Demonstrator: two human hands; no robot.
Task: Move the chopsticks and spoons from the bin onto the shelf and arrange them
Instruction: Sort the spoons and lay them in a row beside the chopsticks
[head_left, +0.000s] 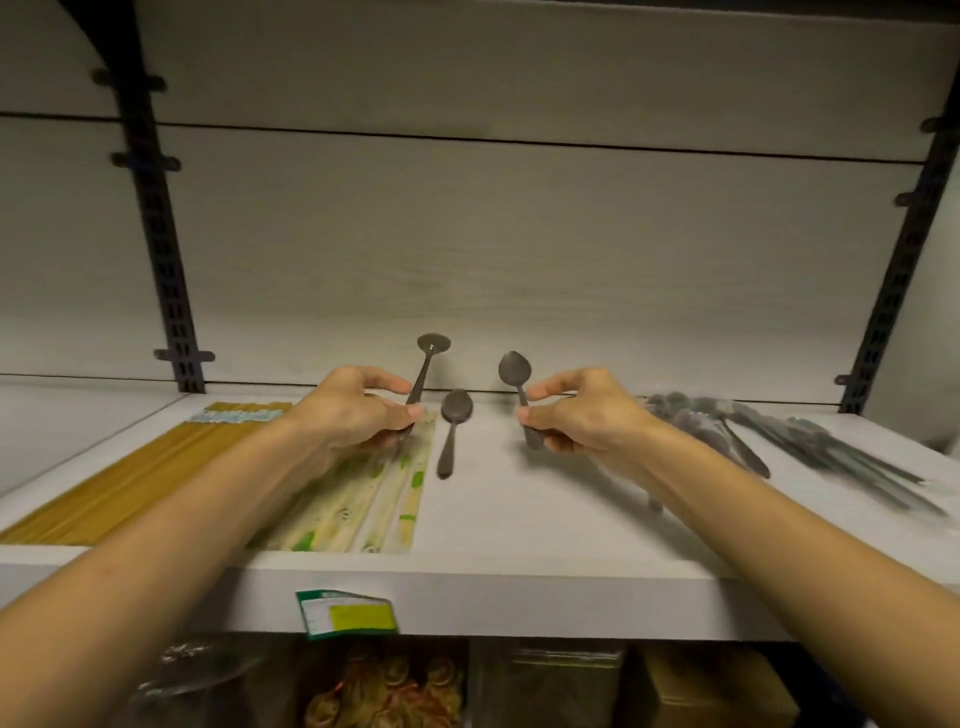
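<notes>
— Fingers of the left hand were pinched round the handle of one spoon, bowl raised toward the back panel. Was the right hand the same?

— Yes, its thumb and curled fingers held the lower handle of a second spoon, bowl up as well. Both hovered over the middle of the shelf.

— And what was already set down?

— A third spoon lay flat between the hands, handle pointing at the front edge. Wrapped chopsticks lay just left of it, bare wooden chopsticks toward the left end, and a blurred pile of cutlery toward the right end. The bin was not in view.

— How would the spoons handle?

— I'd judge them light, stiff and smooth, so somewhat slippery; a pinch at mid-handle, near the balance point, should let each be laid parallel beside the third.
</notes>
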